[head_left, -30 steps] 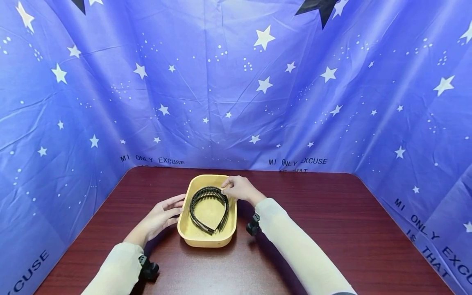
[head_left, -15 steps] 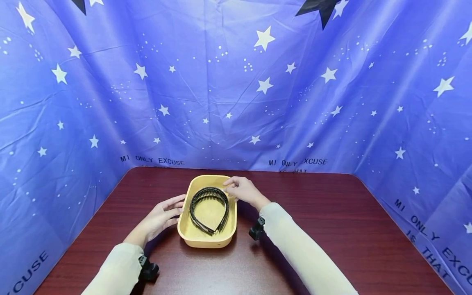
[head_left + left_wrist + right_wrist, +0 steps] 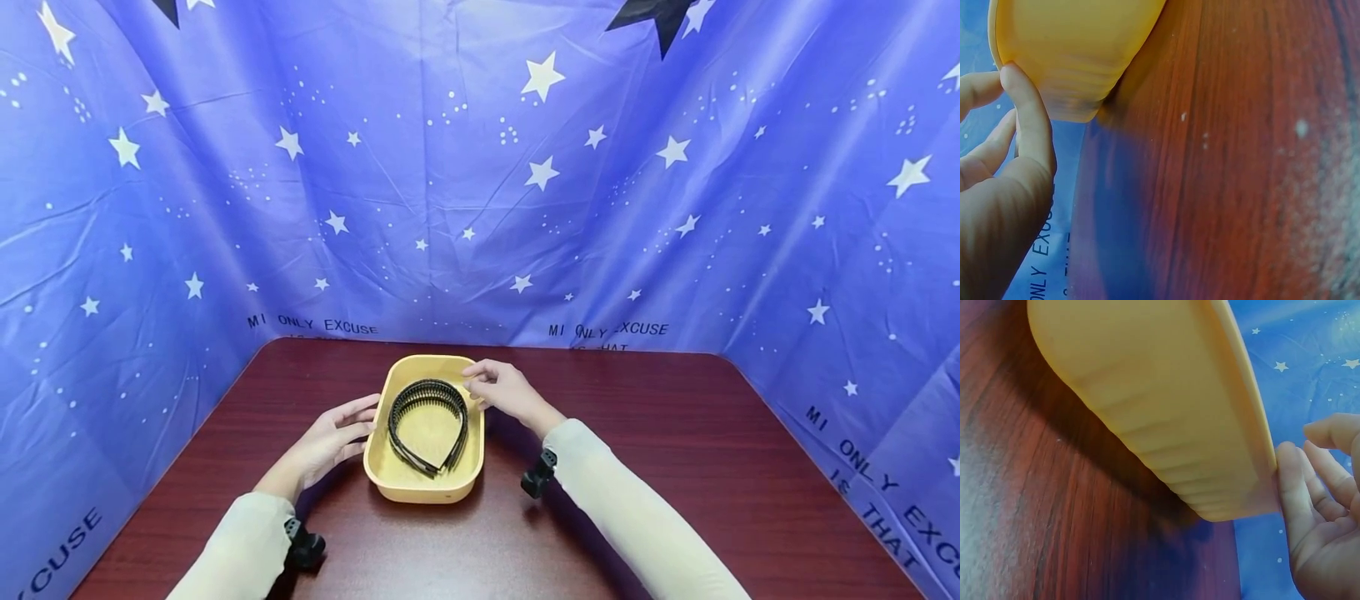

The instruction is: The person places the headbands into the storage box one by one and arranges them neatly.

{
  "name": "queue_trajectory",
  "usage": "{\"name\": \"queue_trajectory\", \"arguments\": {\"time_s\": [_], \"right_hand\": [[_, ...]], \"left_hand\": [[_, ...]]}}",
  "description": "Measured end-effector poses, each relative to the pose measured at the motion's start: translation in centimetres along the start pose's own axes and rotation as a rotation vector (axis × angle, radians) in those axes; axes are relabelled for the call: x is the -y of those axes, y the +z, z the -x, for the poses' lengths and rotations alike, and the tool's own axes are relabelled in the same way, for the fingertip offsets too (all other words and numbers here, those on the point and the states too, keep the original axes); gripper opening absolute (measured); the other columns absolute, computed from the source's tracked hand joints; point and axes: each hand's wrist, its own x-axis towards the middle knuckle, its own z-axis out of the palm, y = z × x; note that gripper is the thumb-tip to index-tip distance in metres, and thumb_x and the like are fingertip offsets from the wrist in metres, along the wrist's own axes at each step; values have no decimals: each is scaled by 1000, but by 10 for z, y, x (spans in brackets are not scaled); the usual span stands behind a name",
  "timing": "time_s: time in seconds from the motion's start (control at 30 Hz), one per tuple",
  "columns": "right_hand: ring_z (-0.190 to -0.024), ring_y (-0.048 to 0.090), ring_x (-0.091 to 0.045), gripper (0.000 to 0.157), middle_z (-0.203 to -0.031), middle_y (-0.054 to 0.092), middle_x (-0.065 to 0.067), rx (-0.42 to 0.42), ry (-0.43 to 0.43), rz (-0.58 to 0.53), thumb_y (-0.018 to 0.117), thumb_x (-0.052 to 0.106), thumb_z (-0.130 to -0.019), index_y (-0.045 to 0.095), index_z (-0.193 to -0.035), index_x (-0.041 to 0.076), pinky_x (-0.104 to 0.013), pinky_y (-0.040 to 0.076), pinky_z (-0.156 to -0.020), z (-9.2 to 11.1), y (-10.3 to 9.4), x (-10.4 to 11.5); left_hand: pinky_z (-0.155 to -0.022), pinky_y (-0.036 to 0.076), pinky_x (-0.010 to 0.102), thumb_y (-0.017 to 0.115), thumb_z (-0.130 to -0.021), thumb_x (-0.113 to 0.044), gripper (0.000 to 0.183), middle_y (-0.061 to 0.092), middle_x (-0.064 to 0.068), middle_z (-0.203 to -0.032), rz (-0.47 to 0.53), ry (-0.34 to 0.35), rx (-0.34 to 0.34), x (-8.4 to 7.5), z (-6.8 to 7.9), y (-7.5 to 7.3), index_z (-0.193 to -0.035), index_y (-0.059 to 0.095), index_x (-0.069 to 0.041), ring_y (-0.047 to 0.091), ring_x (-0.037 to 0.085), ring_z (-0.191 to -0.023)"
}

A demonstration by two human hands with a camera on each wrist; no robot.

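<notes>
A black toothed headband [image 3: 429, 386], seemingly more than one nested together, lies in a yellow rectangular plastic basin [image 3: 423, 493] on the table. Beside the basin's left wall, my left hand [image 3: 326, 442] has its fingers spread and extended. In the left wrist view the thumb [image 3: 1027, 106] touches the wall near the rim. Over at the far right corner is my right hand [image 3: 510, 392], its fingers loosely bent by the rim and apart from the headband. The right wrist view has its thumb [image 3: 1291, 481] against the rim, with the other fingers holding nothing.
The basin stands toward the far half of a dark red wood-grain table [image 3: 637, 467]. A blue star-patterned cloth [image 3: 480, 183] hangs behind and along both sides. Small black cameras [image 3: 538, 473] are strapped to both wrists.
My right hand has drawn back to the right, from the headband's edge to the basin's rim. The left hand stays by the basin, and the headband lies as before.
</notes>
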Motion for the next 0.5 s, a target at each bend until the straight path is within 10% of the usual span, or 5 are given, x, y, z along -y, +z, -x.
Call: {"name": "queue_trajectory", "arguments": {"time_s": [0.5], "right_hand": [[-92, 68, -38, 33, -105, 69, -21, 59, -5, 59, 64, 13, -98, 61, -123, -7, -38, 60, -65, 27, -27, -5]], "left_hand": [[-90, 55, 35, 59, -98, 0, 63, 53, 19, -134, 12, -8, -1, -2, 1, 0, -154, 29, 5, 62, 16, -108]]}}
